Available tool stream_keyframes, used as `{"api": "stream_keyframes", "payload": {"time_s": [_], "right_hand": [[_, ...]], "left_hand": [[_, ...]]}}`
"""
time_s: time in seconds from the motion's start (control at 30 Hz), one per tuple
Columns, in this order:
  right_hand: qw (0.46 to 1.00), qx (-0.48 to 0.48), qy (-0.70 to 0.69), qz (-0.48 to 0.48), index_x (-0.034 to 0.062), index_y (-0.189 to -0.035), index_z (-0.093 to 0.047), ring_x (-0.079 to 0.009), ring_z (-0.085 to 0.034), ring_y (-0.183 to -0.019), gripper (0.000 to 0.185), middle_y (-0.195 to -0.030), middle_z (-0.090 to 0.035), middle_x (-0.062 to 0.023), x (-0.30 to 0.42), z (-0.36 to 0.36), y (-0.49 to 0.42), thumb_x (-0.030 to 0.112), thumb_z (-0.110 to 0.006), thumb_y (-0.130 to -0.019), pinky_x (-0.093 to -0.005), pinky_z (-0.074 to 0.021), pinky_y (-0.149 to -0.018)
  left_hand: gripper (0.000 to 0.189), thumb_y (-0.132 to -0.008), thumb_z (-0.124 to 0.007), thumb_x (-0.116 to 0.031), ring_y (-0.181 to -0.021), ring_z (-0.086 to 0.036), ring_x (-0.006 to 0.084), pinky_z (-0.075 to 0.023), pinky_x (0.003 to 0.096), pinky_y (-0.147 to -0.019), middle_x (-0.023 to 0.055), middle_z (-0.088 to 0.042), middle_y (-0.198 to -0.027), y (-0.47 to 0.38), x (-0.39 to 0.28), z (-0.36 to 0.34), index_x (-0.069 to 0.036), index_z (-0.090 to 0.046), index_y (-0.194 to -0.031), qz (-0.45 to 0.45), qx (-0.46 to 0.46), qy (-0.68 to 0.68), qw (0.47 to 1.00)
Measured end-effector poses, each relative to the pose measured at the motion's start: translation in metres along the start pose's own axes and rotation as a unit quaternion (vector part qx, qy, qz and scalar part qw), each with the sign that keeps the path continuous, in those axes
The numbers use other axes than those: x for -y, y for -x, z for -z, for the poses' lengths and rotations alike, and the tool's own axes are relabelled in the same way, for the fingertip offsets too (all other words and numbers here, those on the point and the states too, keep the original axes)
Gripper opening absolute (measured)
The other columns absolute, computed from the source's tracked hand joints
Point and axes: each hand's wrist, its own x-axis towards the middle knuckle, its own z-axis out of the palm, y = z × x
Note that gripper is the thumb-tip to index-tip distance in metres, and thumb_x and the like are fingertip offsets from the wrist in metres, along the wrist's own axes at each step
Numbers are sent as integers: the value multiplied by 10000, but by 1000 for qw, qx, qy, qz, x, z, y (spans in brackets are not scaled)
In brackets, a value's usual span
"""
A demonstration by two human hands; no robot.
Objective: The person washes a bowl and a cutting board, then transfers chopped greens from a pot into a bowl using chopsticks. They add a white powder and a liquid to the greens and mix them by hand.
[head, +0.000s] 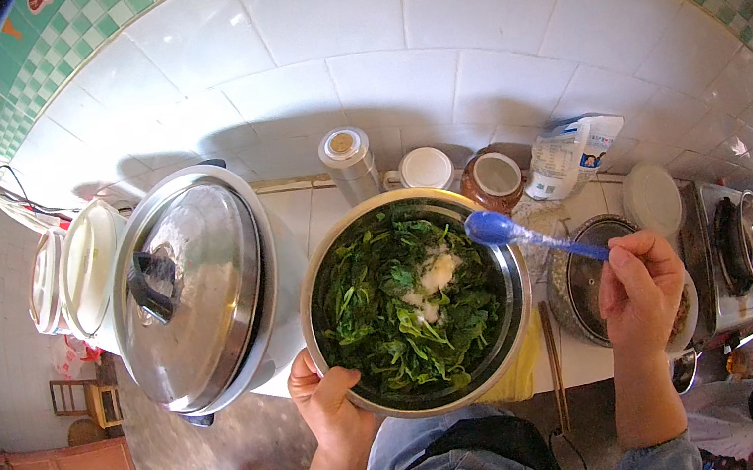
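Observation:
My left hand grips the lower left rim of a stainless steel bowl, thumb over the edge. Chopped leafy greens fill the bowl, and a white, grainy heap lies on them, right of the middle. Between the thumb and fingers of my right hand is the handle of a blue plastic spoon. The spoon's head is over the bowl's upper right rim, with white residue along its handle. Whether the bowl's base rests on anything is hidden.
A large lidded pot stands at the left. Behind the bowl are a steel flask, a white-lidded mug, a brown jar and a white pouch. Chopsticks, a lidded pot and a gas stove are at the right.

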Motion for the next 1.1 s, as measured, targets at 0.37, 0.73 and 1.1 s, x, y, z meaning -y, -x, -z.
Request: {"api": "stream_keyframes", "payload": {"time_s": [0.37, 0.73, 1.1], "right_hand": [[986, -93, 141, 3, -41, -872, -618, -100, -471, -414, 129, -598, -558, -45, -66, 25, -61, 79, -617, -825, -229, -366, -383], [881, 22, 455, 129, 7, -1058, -634, -142, -621, -709, 288, -812, -647, -106, -116, -4, -76, 155, -676, -814, -271, -482, -593], [712, 465, 342, 398, 139, -873, -679, -376, -377, -1249, 212, -1310, -483, -128, -13, -97, 134, 165, -748, -675, -449, -316, -985]], "left_hand": [[216, -580, -439, 144, -644, -587, 179, -493, 280, -646, 107, -641, -770, 6, -7, 1, -24, -532, -680, 4, -16, 10, 1000], [272, -540, -422, 95, -730, -638, 229, -539, 341, -722, 142, -653, -838, 87, -19, 39, 6, -564, -755, -16, -112, -13, 993], [244, -563, -475, 142, -578, -486, 126, -422, 243, -580, 29, -551, -659, 179, -44, 125, -87, -398, -596, -88, -169, 50, 980]]}}
